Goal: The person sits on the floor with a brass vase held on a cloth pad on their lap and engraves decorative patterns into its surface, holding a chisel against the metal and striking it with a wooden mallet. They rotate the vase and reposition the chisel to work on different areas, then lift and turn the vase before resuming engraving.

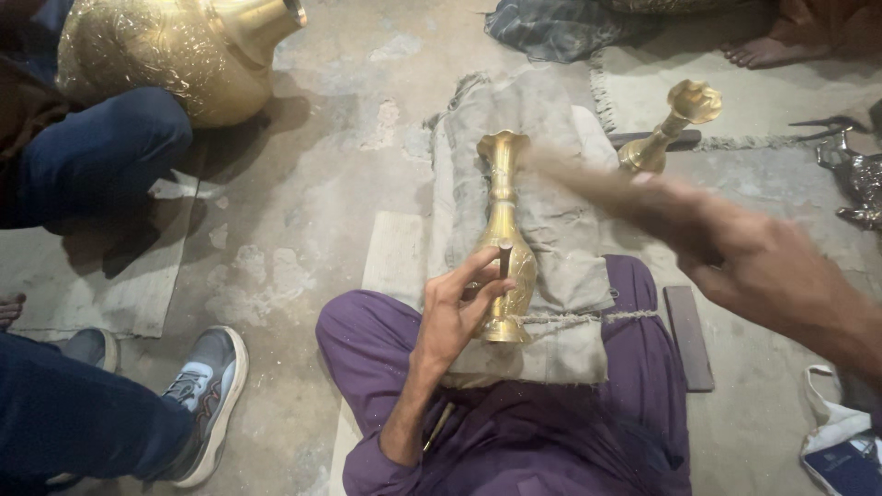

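Brass vase [503, 241] on cloth pad [560, 230], touching left hand [455, 308], well below right hand [749, 262]

floor [340, 156]: bare concrete, patchy
centre: grey cloth pad [551, 211], brass vase [503, 248] lying on it
far right: second brass vase [666, 129], mat [763, 96]
near right: dark wooden block [689, 335]

A slim vase [503, 241] of polished brass-coloured metal, glossy and finely engraved, is laid on a pad [551, 230] of coarse, matt grey cloth with frayed edges. A dull dark metal punch [504, 260] is pressed against it by the left hand [457, 308]. At 11 o'clock, a large embossed pot [170, 55] of shiny golden metal is seen. The floor [312, 184] is rough, patchy concrete.
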